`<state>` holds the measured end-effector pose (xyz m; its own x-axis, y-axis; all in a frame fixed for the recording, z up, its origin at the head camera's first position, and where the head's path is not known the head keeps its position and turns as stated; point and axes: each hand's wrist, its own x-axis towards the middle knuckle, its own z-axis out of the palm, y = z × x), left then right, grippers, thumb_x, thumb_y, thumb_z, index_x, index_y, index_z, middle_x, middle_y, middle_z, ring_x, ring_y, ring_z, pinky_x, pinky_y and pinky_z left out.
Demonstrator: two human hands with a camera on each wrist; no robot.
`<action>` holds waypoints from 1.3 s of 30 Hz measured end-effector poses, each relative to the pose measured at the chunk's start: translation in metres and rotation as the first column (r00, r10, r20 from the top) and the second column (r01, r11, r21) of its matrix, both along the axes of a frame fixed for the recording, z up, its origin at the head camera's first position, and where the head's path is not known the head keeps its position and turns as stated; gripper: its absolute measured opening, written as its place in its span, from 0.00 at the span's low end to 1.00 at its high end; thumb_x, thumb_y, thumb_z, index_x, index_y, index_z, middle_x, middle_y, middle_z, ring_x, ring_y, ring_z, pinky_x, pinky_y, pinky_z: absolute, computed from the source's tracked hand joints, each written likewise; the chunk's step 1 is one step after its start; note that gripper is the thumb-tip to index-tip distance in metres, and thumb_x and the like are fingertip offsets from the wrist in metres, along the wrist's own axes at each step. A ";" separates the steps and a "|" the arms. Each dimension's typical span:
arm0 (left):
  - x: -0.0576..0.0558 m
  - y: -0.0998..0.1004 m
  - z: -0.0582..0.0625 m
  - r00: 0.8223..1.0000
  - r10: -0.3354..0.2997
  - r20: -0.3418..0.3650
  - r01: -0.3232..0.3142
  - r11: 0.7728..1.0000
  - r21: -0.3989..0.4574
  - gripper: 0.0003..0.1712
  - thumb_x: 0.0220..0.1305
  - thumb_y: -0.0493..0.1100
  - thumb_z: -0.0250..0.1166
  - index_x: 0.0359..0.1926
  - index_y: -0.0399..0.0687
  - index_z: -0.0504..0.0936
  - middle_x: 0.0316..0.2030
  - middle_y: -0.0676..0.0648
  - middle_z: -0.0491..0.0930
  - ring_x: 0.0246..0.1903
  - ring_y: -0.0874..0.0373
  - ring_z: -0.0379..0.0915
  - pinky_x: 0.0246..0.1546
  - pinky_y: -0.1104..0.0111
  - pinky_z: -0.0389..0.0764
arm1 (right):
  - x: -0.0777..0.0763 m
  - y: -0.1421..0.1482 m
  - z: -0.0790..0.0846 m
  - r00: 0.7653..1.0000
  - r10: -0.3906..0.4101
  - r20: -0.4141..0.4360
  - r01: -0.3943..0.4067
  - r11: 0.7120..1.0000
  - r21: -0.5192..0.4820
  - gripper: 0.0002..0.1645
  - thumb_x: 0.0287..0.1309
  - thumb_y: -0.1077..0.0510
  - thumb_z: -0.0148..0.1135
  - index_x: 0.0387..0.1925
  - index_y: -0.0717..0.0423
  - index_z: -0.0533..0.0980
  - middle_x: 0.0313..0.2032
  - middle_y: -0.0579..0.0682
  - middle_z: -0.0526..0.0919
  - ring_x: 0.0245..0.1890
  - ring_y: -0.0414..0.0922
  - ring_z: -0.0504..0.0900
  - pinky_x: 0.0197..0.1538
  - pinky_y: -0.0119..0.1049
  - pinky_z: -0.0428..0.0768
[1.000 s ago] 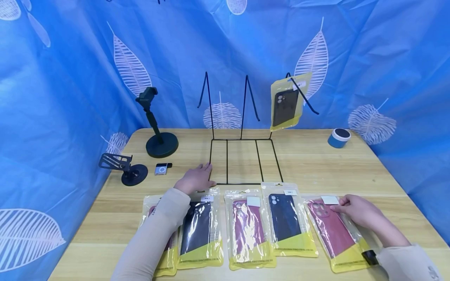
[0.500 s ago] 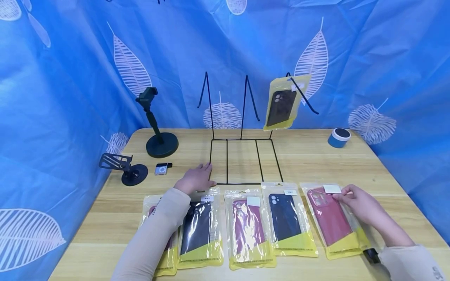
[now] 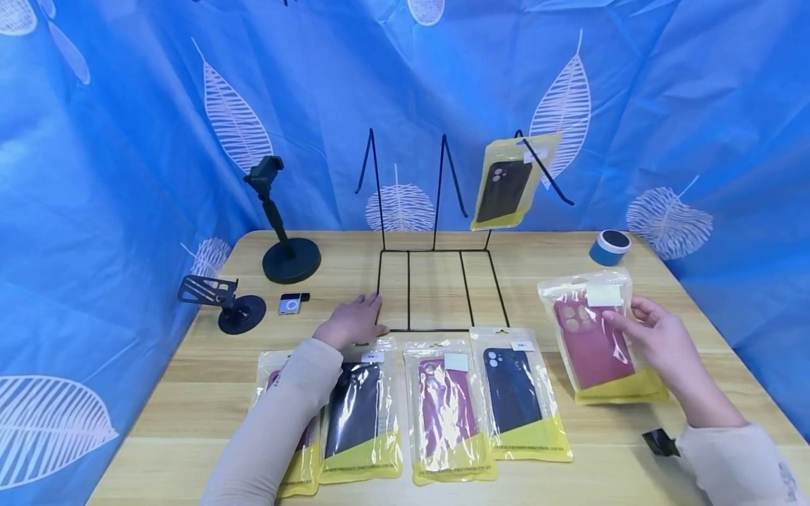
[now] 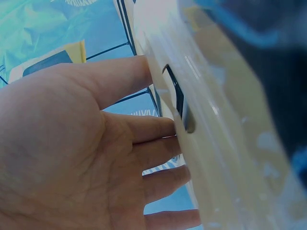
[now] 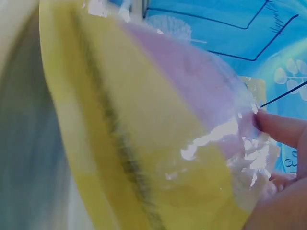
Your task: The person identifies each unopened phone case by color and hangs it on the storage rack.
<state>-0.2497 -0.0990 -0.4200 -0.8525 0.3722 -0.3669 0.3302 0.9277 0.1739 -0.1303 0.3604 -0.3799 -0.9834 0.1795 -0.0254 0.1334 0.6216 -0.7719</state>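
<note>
My right hand pinches the right edge of a clear and yellow bag holding a pink phone case, lifted above the table at the right. That bag fills much of the right wrist view, with the thumb on its edge. My left hand rests at the front left corner of a black wire display rack, its fingers extended. On the rack's right hook hangs a bagged dark phone case. The middle and left hooks carry nothing.
Along the front lie several bagged phone cases, among them a dark one, a pink one and another dark one. Phone stands, a small silver gadget and a blue round container stand farther back.
My right hand has lifted the bagged pink phone case off the table, up and away from the front. The hanging bag has swung slightly left. The left hand stays put.
</note>
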 end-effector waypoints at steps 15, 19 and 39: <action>-0.001 -0.002 0.000 1.000 0.001 0.001 -0.001 1.000 -0.006 0.45 0.73 0.60 0.55 0.78 0.40 0.50 0.79 0.42 0.46 0.77 0.41 0.45 0.73 0.43 0.57 | -0.014 -0.039 0.038 0.950 0.042 -0.309 -0.160 0.916 -0.367 0.15 0.69 0.58 0.59 0.55 0.44 0.77 0.41 0.28 0.87 0.47 0.23 0.80 0.47 0.14 0.72; -0.002 -0.003 -0.001 1.000 0.003 0.004 -0.003 1.000 -0.007 0.45 0.73 0.60 0.54 0.78 0.41 0.49 0.79 0.42 0.46 0.77 0.42 0.45 0.73 0.43 0.57 | -0.019 -0.052 0.048 0.906 0.039 -0.422 -0.256 0.843 -0.472 0.17 0.68 0.63 0.59 0.56 0.48 0.78 0.44 0.35 0.88 0.47 0.28 0.82 0.48 0.15 0.76; 0.001 -0.001 0.003 1.000 0.003 0.010 -0.003 1.000 0.009 0.45 0.73 0.59 0.55 0.78 0.42 0.49 0.79 0.43 0.45 0.77 0.43 0.44 0.73 0.45 0.57 | -0.048 -0.074 0.059 0.865 -0.053 -0.499 -0.276 0.780 -0.562 0.16 0.65 0.63 0.63 0.54 0.54 0.79 0.44 0.39 0.87 0.45 0.31 0.84 0.48 0.19 0.80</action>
<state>-0.2484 -0.1002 -0.4173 -0.8502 0.3728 -0.3717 0.3253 0.9272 0.1857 -0.1785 0.2862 -0.3208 -0.9108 0.1768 0.3730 -0.3794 -0.0031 -0.9252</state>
